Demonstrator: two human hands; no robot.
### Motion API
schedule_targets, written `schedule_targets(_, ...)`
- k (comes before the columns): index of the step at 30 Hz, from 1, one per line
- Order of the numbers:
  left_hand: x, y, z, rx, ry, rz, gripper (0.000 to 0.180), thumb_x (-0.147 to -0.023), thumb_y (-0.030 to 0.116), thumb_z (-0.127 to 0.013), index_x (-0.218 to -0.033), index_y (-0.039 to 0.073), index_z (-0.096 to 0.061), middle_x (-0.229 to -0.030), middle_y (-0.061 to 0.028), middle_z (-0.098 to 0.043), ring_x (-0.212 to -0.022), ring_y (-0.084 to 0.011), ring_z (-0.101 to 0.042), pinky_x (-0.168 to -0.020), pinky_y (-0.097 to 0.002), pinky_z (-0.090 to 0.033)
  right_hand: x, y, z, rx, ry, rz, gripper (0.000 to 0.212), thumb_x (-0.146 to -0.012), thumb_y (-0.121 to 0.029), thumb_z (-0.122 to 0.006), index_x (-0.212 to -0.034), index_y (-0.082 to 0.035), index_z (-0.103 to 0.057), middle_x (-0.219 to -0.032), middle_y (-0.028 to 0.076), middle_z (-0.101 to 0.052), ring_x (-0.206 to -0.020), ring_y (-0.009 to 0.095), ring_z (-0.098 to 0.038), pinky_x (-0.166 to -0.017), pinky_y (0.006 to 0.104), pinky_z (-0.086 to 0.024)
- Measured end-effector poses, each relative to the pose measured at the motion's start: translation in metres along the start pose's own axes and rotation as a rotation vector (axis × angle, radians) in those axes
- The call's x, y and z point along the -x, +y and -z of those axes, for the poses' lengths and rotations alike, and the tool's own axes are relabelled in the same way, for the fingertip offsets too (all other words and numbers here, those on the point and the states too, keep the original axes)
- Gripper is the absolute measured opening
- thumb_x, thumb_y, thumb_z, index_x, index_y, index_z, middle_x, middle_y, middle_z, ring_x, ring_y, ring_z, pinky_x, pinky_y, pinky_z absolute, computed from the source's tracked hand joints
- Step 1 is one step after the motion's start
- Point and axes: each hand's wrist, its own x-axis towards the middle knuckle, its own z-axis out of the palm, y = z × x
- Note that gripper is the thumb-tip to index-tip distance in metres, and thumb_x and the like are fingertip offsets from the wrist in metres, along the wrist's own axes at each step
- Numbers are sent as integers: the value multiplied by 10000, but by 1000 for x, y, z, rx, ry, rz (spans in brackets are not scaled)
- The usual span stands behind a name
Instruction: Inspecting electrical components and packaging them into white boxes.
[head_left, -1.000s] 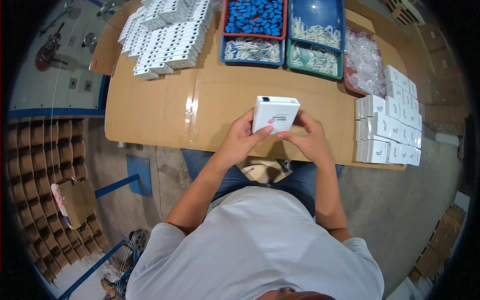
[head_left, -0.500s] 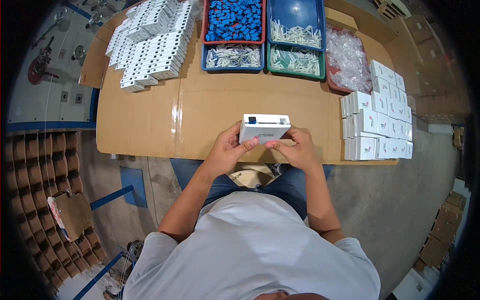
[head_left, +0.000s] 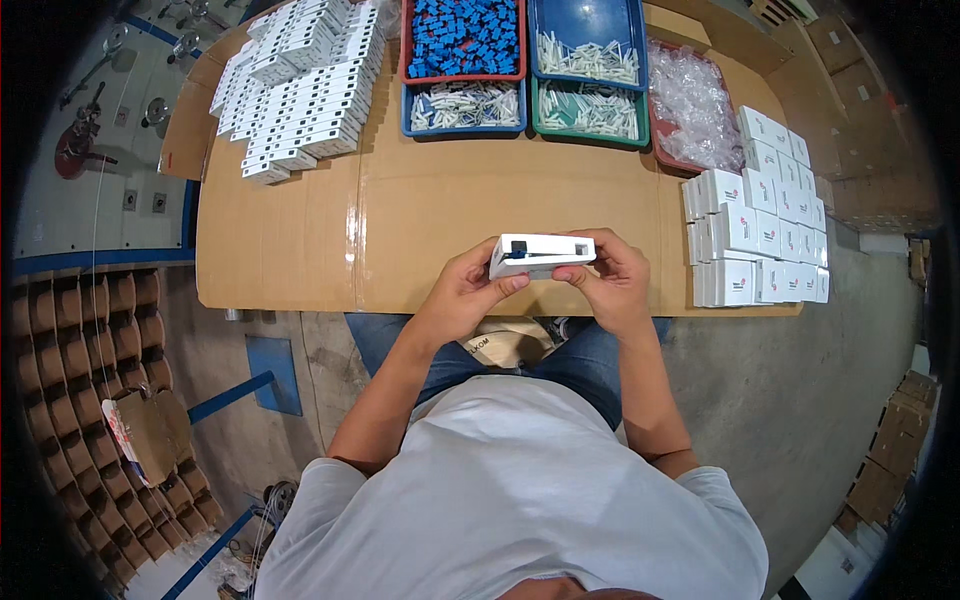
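Observation:
Between my two hands is a white plastic box (head_left: 545,256), small and flat, held above the near edge of the cardboard-covered table. Its narrow side faces up, showing a dark square port at the left, a long slit, and a small opening at the right. My left hand (head_left: 468,293) grips the left end, thumb on the near face. My right hand (head_left: 611,284) closes round the right end, its thumb pressed near the lower edge. Fingers behind the box are partly hidden.
Stacked white boxes with ports (head_left: 310,100) stand far left, more white boxes (head_left: 765,225) at right. Across the back sit a red tray of blue pieces (head_left: 464,79), trays of white sticks (head_left: 465,132), and a red tray of clear plastic bags (head_left: 690,169). The table (head_left: 480,200) is cardboard-covered.
The box has tilted so its narrow slotted side faces up more and its printed face shows less. Both hands have shifted slightly right with it, still gripping.

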Motion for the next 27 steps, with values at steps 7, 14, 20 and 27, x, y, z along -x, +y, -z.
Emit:
schedule_targets(7,10,1,2,-34,23,-1,413,-953,47,-700,-1340,2,-565,-1221,-44,-638,-1169,-126,-567,-1023,-301,-444,1,-2,-10,-90,-3,-31,318,-835,46,-776,-1130,35,-658,-1114,138,-736,-1042,199,-705,-938,336,-569)
schedule_targets(14,5,24,-14,-161,245,-456,520,-858,65,-792,-1319,-16,-565,-1259,-138,-650,-1184,-240,-625,-1056,-358,-469,-1,-1,-13,-124,-8,-1,329,-831,59,-776,-1137,27,-659,-1123,148,-725,-1046,196,-696,-923,328,-571)
schedule_targets(20,13,21,-4,-151,223,-389,359,-882,104,-780,-1202,-6,-661,-1140,-109,-738,-1008,-157,-682,-909,-299,-526,-3,-1,-21,-40,-40,30,331,-816,63,-790,-1123,24,-671,-1087,129,-732,-1015,187,-703,-897,325,-578)
schedule_targets(27,20,17,4,-134,226,-373,306,-910,50,-735,-1182,-39,-626,-1146,-177,-713,-1129,-244,-669,-1009,-378,-515,-4,-2,-31,24,-29,59,347,-803,50,-808,-1123,15,-680,-1066,124,-743,-1004,189,-711,-898,326,-574)
